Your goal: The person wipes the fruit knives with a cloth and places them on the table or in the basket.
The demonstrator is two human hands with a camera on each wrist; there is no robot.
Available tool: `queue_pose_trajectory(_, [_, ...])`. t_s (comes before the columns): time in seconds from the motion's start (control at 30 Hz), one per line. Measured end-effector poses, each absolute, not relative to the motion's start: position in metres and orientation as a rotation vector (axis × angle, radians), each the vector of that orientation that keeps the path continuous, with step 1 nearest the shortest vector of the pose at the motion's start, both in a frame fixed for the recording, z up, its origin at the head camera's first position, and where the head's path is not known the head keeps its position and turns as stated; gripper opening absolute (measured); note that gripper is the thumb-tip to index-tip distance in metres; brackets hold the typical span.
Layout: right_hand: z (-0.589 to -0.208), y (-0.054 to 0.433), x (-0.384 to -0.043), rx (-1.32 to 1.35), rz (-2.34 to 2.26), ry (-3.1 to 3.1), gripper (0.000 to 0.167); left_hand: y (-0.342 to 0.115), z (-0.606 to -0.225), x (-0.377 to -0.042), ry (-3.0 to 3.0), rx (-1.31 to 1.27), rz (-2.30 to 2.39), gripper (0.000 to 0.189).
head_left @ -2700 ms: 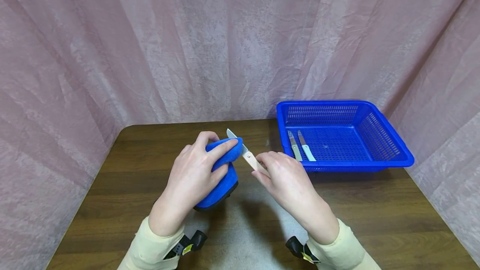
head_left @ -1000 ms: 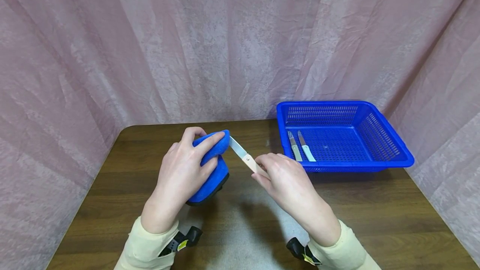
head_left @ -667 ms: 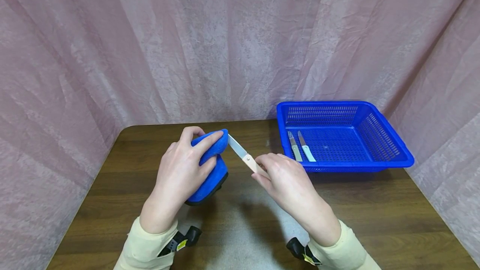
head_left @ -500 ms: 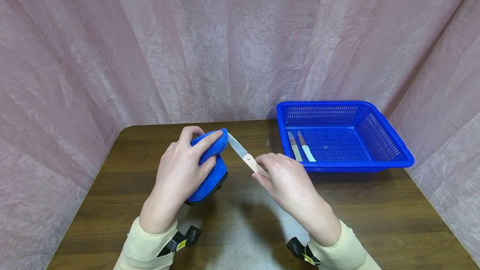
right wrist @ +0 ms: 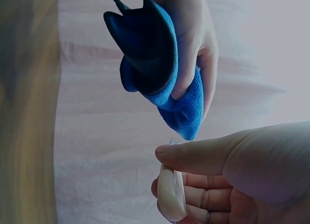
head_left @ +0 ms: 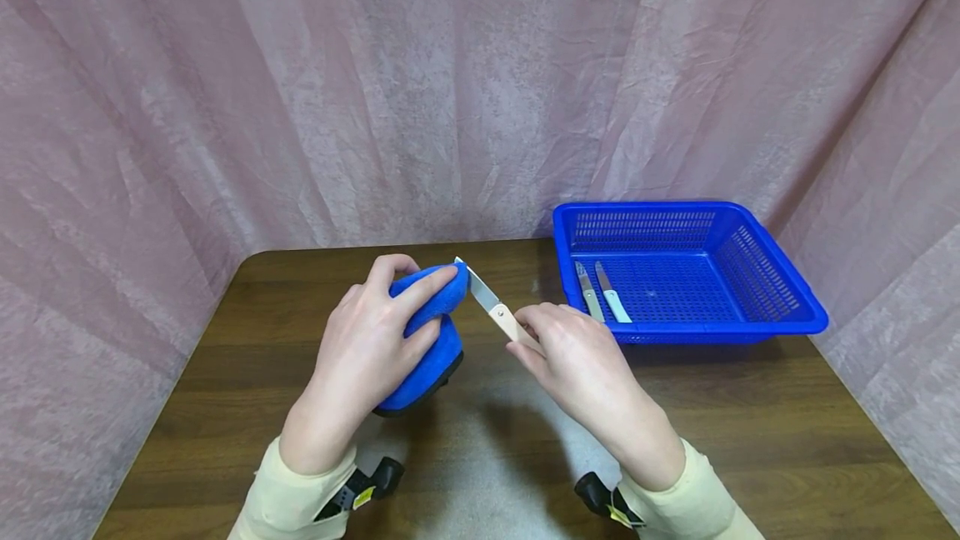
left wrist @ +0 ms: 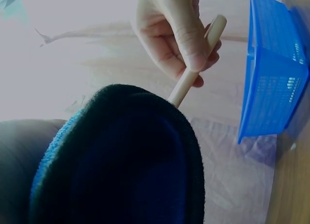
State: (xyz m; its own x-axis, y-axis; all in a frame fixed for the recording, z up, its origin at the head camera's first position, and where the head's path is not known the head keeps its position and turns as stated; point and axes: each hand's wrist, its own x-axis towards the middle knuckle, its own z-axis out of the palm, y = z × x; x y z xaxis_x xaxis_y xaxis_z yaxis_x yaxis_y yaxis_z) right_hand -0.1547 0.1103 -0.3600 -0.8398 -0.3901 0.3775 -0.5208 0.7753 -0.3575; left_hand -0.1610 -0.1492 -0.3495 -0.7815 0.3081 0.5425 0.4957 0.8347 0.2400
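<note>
My left hand [head_left: 363, 340] grips a blue cloth [head_left: 427, 365] with a dark edge, folded between thumb and fingers. In my right hand [head_left: 581, 352] is a folding knife [head_left: 504, 319] with a cream handle, its blade out and pointing up and left. The blade passes against the cloth's upper fold, and its tip shows just beyond. From the right wrist view, the thumb and curled fingers pinch the cream handle [right wrist: 170, 195] below the cloth [right wrist: 186, 105]. The left wrist view has the cloth's dark-edged underside [left wrist: 131, 161] in front, hiding the blade.
A blue plastic basket [head_left: 690, 327] stands at the back right of the wooden table [head_left: 247, 348]. Inside it, at the left, lie a knife with a grey-green handle [head_left: 592, 305] and one with a pale handle [head_left: 617, 307]. A pink curtain [head_left: 450, 107] hangs behind.
The left hand with the cloth went left along the blade toward the tip, then came back slightly right, so the tip shows again. The right hand holds the knife almost still.
</note>
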Motion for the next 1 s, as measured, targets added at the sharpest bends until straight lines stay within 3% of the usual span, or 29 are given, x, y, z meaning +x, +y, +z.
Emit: queue_pose_trajectory(1.0, [-0.359, 0.111, -0.155, 0.693, 0.673, -2.689, 0.019, -0.132, -0.352, -0.153, -2.545, -0.794, -0.477, 0.056])
